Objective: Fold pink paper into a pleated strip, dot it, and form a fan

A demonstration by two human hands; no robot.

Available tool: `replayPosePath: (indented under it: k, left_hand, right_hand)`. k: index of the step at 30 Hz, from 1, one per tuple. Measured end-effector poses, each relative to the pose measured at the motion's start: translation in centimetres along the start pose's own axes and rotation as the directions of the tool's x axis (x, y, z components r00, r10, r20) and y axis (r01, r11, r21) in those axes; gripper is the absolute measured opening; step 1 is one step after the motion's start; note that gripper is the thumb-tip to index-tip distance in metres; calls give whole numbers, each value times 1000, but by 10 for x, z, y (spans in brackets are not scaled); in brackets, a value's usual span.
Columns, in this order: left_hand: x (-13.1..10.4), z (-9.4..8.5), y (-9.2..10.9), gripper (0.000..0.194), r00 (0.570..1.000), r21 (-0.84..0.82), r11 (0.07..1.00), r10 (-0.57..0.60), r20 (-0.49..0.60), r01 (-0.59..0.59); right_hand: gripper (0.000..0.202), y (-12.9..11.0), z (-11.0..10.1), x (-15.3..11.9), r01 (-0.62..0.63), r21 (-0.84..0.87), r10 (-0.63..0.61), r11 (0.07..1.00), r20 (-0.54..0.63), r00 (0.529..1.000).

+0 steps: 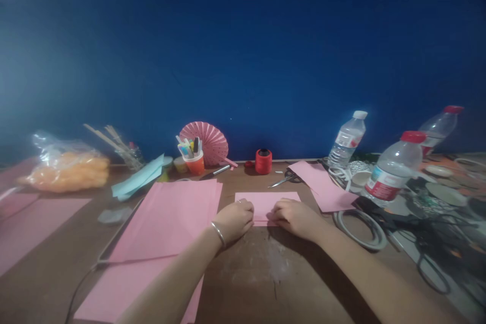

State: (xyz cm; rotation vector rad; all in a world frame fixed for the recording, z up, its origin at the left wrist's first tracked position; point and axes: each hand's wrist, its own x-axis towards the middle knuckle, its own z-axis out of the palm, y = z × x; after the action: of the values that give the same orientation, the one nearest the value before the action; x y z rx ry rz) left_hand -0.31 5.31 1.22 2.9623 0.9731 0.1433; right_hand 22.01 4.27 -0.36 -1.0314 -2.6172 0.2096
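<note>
Head view: small rectangular pink paper sheet (270, 200) lies flat on the brown wooden surface (243, 288), front and centre, between the hands. Left hand (234, 218) is on its left end, right hand (298, 217) on its right part. Fingers of both are bunched and look clamped on the paper at the near edge; thumb contact underneath is hidden. A narrow band runs along that edge, so I'd judge the step to be a fold. To do it well: keep band width equal at both ends, line up the side edges, pin one end, then press the crease outward from the middle. Don't let the sheet skew.

Containers: red-orange cup with white rim (195, 165) holds assorted pens and markers (187, 150). Clear plastic bag (46, 145) holds puffy pale-orange pieces (78, 172). Thin wooden sticks (99, 135) stand slanted in a clear container, details blurred. Right side: clear plastic bottle with white cap (346, 143) and two clear plastic bottles with red caps (397, 174); fill levels unclear.
</note>
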Motion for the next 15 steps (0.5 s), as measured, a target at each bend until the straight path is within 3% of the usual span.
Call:
replayPosePath:
  k: [8,15]
  left_hand:
    - [4,0,16,18,990,116,989,-107,94,96]
    - [5,-2,14,18,970,118,977,-192,147,176]
  right_hand:
    - [27,-20,8,7,-78,-112,74,991,-37,997]
    - [23,20,-1,-28,-94,-51,94,994,10,995]
